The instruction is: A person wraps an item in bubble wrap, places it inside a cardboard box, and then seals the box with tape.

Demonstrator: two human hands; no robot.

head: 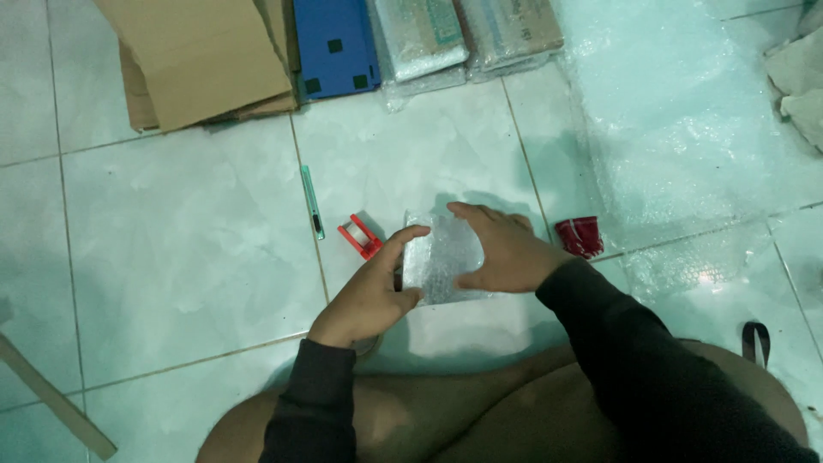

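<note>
While the small bubble-wrapped parcel (441, 260) is being pressed down on the tiled floor (189, 223), just in front of the knees, it's gripped from both sides. The left hand (369, 296) is curled around its left edge with the thumb on top, and the right hand (506, 249) is laid flat over the right half, fingers spread, holding the wrap down.

What could go wrong, as a guess: the wrap doesn't look taped, so it could spring back open if the flat hand is lifted. The floor looks glossy, so the parcel could get pushed sideways under uneven pressure. The red tape dispenser (360, 236) is sitting right beside the left hand and could easily get knocked. The green box cutter (312, 201) is lying a bit further left; whether the blade is out can't be made out.

Packages around:
- flattened brown cardboard (201, 56), top left
- a flat blue box (334, 43) with small dark squares, next to it
- two plastic-wrapped flat packs (467, 34), top middle, with labels too blurred to describe
- a big sheet of bubble wrap (677, 111) spread out on the right
- a small dark red crumpled item (580, 236) near the right wrist, kind unclear
</note>
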